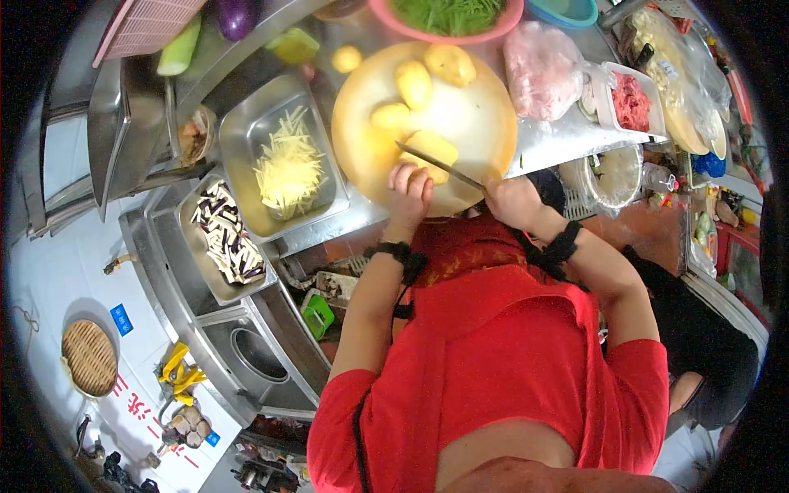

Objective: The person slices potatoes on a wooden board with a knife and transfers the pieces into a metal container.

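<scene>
My right hand (514, 202) is closed round the handle of a knife (442, 164), whose blade lies across a peeled potato (433, 148) on the round cutting board (481, 123). Curled fingers of my left hand (409, 191) press on the potato piece at the near side of the blade. Farther back on the board are more peeled potatoes (413, 85), one of them (449, 65) at the far edge. A metal tray (237, 135) left of the board holds potato shreds (288, 167).
Eggplant strips (226, 237) fill a lower tray at the left, above a sink (260, 355). Behind the board stands a pink basin (380, 18) of green shreds. At the right are a plastic bag (542, 70) and a white container (655, 116) with red meat.
</scene>
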Demonstrator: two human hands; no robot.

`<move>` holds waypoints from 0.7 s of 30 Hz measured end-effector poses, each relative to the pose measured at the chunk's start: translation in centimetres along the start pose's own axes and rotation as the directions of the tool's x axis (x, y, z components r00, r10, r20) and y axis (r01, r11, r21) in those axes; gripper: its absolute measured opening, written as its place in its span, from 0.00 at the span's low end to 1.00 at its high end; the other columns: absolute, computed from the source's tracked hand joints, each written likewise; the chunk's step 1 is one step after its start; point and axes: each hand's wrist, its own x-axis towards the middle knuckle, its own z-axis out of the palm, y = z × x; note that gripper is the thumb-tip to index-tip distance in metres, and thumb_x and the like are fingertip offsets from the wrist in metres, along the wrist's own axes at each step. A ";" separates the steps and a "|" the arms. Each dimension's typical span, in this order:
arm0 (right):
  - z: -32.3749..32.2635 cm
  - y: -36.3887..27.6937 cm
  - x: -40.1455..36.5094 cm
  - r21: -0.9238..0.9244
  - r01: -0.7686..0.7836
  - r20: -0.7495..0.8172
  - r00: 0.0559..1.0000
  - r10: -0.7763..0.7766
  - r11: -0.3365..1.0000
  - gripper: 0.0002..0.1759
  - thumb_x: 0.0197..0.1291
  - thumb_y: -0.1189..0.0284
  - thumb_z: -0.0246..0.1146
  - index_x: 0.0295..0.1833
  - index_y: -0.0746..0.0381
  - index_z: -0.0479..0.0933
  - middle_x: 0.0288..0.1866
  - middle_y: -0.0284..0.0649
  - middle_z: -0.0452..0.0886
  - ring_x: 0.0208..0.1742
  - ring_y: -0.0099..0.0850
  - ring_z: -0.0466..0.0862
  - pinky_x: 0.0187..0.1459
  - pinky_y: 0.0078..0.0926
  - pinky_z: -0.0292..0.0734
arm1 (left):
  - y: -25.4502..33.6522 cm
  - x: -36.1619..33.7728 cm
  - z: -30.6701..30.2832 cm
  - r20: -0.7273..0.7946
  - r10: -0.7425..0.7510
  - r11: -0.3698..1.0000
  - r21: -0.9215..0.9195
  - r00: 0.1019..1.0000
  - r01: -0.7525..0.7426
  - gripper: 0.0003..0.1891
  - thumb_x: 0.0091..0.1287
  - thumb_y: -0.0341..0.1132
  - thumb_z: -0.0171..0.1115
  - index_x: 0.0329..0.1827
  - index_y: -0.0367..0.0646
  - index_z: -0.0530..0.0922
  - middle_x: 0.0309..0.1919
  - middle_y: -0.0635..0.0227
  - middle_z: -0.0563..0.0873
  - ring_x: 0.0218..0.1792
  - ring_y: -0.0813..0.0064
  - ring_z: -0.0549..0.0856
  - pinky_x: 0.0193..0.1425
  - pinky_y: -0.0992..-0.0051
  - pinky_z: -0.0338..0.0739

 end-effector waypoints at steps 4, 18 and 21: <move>-2.4 0.0 -1.5 0.108 0.009 -0.098 0.995 0.001 0.994 0.10 0.61 0.67 0.53 0.39 0.63 0.69 0.19 0.46 0.78 0.22 0.46 0.80 0.22 0.43 0.74 | 0.1 0.0 0.2 -0.031 -0.022 0.997 -0.077 0.999 0.020 0.16 0.54 0.30 0.65 0.45 0.44 0.72 0.47 0.62 0.72 0.52 0.54 0.73 0.57 0.59 0.69; 0.4 -0.3 0.5 0.043 -0.031 0.018 0.999 0.030 0.999 0.10 0.60 0.66 0.53 0.37 0.63 0.70 0.19 0.46 0.78 0.21 0.45 0.81 0.22 0.43 0.75 | 0.0 0.0 -0.1 -0.016 0.000 1.000 -0.028 1.000 0.000 0.14 0.55 0.30 0.64 0.44 0.45 0.71 0.47 0.62 0.71 0.50 0.54 0.73 0.54 0.59 0.71; -1.2 -0.1 -0.7 0.079 -0.011 -0.046 0.999 0.015 0.997 0.10 0.61 0.66 0.53 0.38 0.63 0.70 0.19 0.47 0.78 0.21 0.45 0.81 0.23 0.44 0.75 | 0.1 0.2 0.2 -0.039 -0.008 0.999 -0.034 0.999 0.007 0.14 0.54 0.30 0.64 0.43 0.44 0.73 0.47 0.62 0.72 0.50 0.55 0.74 0.53 0.60 0.72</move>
